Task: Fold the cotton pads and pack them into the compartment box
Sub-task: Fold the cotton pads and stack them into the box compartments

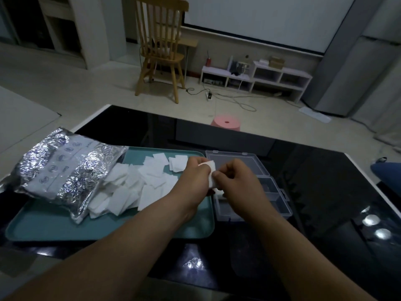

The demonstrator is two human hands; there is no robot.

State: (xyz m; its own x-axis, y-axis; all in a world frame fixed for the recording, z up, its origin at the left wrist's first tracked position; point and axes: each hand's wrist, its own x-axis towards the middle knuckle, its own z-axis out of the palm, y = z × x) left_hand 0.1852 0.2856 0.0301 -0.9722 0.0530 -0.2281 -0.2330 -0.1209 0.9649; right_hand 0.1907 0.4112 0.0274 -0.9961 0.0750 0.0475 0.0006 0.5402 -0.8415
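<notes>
Fingertips (217, 175) of left hand (194, 178) and right hand (237, 181) pinch one white square cotton pad (211, 168). It's featherlight and floppy, so I'd grab the edges.

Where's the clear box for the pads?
In the head view, the compartment box lies open on the black table, right of centre, beside the teal tray, partly behind the right hand.

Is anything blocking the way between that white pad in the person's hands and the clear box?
Nothing visible does. The white square cotton pad, pinched by the left hand and the right hand, is held right beside the clear plastic compartment box, whose lid is swung open.
</notes>
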